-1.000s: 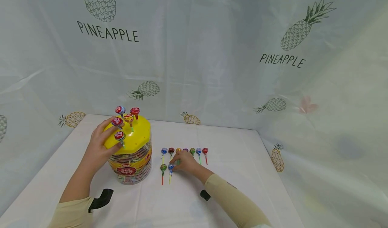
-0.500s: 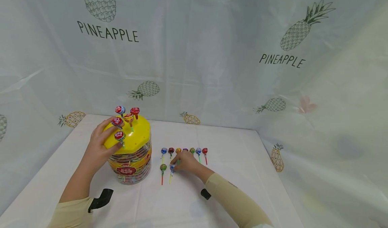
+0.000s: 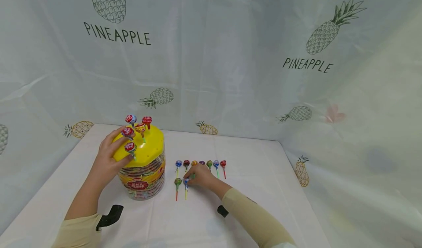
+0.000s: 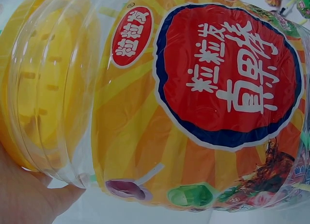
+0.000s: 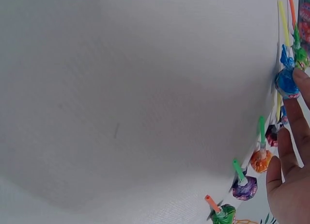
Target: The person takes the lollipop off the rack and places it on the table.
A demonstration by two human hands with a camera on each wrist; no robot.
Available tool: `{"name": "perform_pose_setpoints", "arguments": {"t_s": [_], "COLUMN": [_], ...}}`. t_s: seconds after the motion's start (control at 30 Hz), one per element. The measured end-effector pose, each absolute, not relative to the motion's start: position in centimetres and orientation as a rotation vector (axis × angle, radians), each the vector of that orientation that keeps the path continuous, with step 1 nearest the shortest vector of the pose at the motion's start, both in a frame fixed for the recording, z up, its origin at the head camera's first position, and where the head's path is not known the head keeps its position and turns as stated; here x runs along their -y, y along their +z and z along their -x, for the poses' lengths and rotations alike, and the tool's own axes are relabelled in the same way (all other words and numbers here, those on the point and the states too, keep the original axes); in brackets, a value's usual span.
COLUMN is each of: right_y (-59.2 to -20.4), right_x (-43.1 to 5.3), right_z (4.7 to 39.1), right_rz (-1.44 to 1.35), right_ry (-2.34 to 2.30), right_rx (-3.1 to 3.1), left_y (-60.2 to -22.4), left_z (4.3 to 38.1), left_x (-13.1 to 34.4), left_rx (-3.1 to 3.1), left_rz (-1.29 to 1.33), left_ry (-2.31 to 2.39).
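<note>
A clear plastic jar point(image 3: 141, 185) of lollipops stands upright at the left, with a yellow lid point(image 3: 150, 149). Several lollipops point(image 3: 140, 128) stick up out of the lid. My left hand point(image 3: 107, 158) grips the lid's left side, fingers behind and thumb in front; the left wrist view shows the jar's label point(image 4: 227, 78) close up. On the table, my right hand point(image 3: 204, 177) pinches the head of a blue lollipop point(image 5: 288, 82) between thumb and forefinger. Its yellow stick points toward me. Just left of it lies a green lollipop point(image 3: 178, 182) with a red stick.
Behind the right hand, several wrapped lollipops lie in a row, from a blue one point(image 3: 178, 163) to a red one point(image 3: 223, 163); the hand partly covers the middle ones. A white cloth point(image 3: 250, 160) covers the table, and a pineapple-print curtain point(image 3: 230, 76) hangs behind and at the right.
The blue lollipop and right fingertips shift slightly right, then back left, and its stick now stands straighter. The left hand and jar keep their places.
</note>
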State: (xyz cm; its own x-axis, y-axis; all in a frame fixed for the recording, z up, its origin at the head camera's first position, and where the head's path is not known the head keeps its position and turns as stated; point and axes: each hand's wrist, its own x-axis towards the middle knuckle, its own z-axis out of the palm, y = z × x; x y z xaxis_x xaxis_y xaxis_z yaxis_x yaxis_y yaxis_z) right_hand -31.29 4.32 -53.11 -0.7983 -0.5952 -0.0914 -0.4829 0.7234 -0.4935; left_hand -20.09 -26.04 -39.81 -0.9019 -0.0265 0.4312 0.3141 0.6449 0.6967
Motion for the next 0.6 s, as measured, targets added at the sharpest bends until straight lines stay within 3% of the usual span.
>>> {"name": "perform_pose_setpoints", "arguments": {"t_s": [0.33, 0.6], "right_y": [-51.7, -46.3], "right_x": [-4.5, -3.7], "right_z": [31.0, 31.0], "right_rz": [0.86, 0.883], "right_ry": [-0.746, -1.138], "right_rx": [-2.683, -2.64], "left_y": [-39.8, -39.9], "left_z": [20.2, 20.2], "left_x": [26.0, 26.0], "left_rx": [2.454, 2.459], "left_rz": [0.237, 0.225], "left_ry": [-1.16, -1.143]}}
